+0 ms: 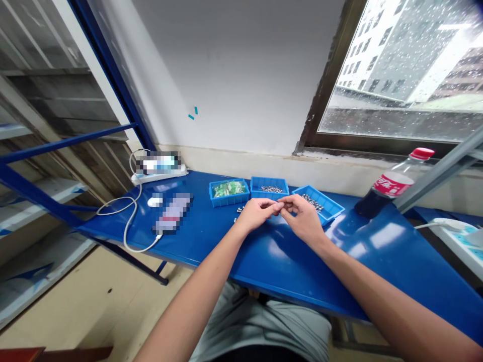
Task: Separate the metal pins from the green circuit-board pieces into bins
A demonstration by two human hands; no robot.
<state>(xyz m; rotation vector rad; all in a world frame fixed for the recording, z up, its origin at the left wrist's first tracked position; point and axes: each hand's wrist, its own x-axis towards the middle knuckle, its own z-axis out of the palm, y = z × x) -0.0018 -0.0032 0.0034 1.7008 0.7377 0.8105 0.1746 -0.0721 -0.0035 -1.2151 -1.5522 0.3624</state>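
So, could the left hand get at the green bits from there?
Probably yes: the green bits sit in an open bin near the left hand, with only low, loose metal bits around.

Loose, creased grey-green fabric legwear [302,324] is worn; black cloth [260,354] is seen at the waist; the left hand [254,214] and right hand [304,217] are recorded bare.

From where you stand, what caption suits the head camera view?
Two hands meet fingertip to fingertip near three small blue bins on a blue table.
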